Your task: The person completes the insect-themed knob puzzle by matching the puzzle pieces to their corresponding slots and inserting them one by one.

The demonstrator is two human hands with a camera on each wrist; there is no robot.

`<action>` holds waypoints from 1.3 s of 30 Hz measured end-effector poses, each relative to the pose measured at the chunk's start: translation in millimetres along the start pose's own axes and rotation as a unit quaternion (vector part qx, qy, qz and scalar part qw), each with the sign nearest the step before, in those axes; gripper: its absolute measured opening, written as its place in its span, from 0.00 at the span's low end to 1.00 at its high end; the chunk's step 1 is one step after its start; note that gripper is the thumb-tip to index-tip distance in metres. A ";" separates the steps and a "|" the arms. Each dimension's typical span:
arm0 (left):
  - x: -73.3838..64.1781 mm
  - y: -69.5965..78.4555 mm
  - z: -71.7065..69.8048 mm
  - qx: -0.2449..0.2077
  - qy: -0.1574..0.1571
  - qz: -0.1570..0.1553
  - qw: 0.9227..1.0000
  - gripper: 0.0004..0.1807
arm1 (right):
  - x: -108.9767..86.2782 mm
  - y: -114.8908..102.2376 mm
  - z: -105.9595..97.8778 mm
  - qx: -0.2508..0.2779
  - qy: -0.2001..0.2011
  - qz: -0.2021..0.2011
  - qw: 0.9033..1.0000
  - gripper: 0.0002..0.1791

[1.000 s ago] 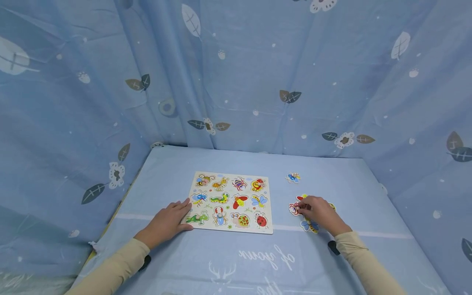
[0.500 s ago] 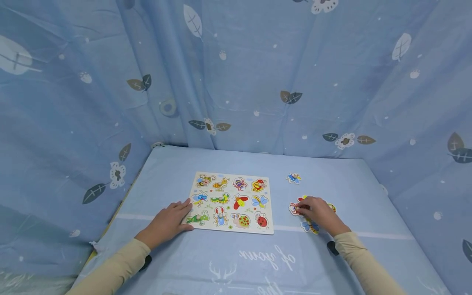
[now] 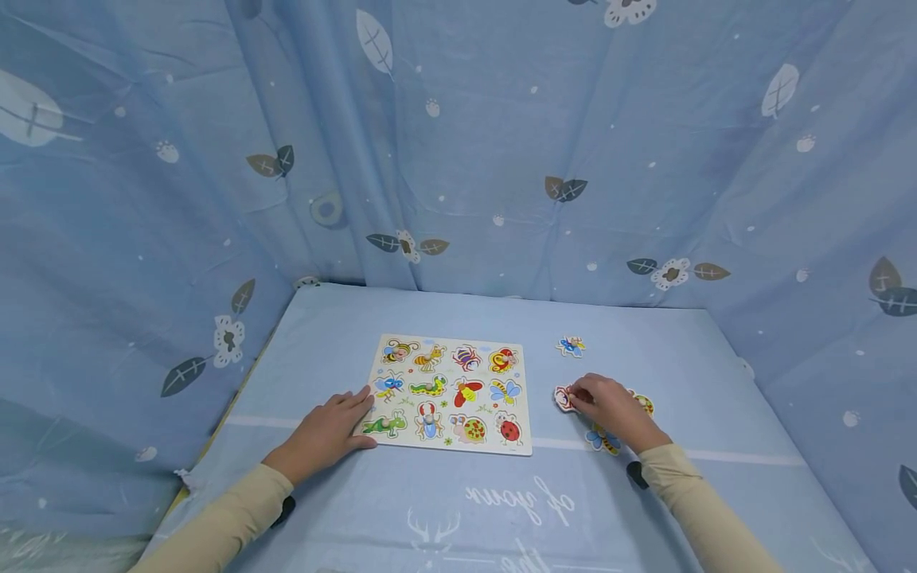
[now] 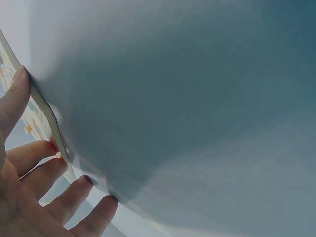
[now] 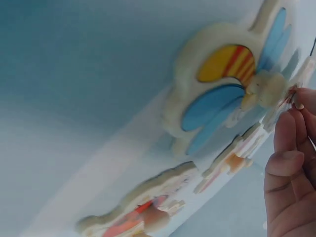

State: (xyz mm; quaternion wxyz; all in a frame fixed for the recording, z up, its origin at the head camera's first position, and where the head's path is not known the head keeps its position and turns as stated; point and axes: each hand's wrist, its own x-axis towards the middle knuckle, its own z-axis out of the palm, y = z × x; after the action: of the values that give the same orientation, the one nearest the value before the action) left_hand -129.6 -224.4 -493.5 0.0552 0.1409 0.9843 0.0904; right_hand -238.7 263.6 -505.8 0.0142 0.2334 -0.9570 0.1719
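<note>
My left hand rests against the left edge of a wooden peg puzzle board printed with colourful insects. Its thumb and extended fingers touch the board's edge in the left wrist view. To the right of the board, my right hand pinches a red spider puzzle piece between thumb and fingertips. The piece looks slightly tilted, and fingers cover part of it. A blue-winged dragonfly piece with a knob lies below that hand. Partly hidden behind the hand is a yellow, red-spotted piece.
A blue insect piece lies alone at the back right. In the right wrist view, a red piece lies near the dragonfly piece. Blue patterned curtains enclose the cloth-covered table at the back and sides.
My right hand has moved slightly left and up with the spider piece, away from the other loose pieces. My left hand has stayed at the board's edge.
</note>
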 end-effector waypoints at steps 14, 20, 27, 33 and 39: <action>-0.8 0.8 -1.1 -0.001 0.002 0.004 1.000 0.43 | 7.8 -9.5 3.7 0.007 -0.042 -0.030 0.999 0.09; -0.4 1.5 -1.8 0.005 0.006 0.006 1.000 0.43 | 9.8 -10.0 9.9 0.023 -0.014 -0.031 0.999 0.07; 0.1 0.6 -0.7 0.005 0.010 0.008 1.000 0.43 | 12.4 -12.0 15.0 0.034 0.002 0.002 0.999 0.05; -0.5 0.2 0.3 0.003 0.011 0.008 1.000 0.43 | 15.8 -16.9 11.0 0.053 -0.015 0.009 0.998 0.06; -1.1 0.4 0.5 0.001 0.011 0.005 1.000 0.43 | 24.8 -27.4 4.4 0.121 -0.024 0.018 0.992 0.06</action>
State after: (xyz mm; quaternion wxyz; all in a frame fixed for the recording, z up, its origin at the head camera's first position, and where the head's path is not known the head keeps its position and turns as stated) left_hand -128.4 -224.2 -493.8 0.0435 0.1451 0.9842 0.0914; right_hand -248.2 228.4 -498.5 -0.0400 0.2196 -0.9332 0.2816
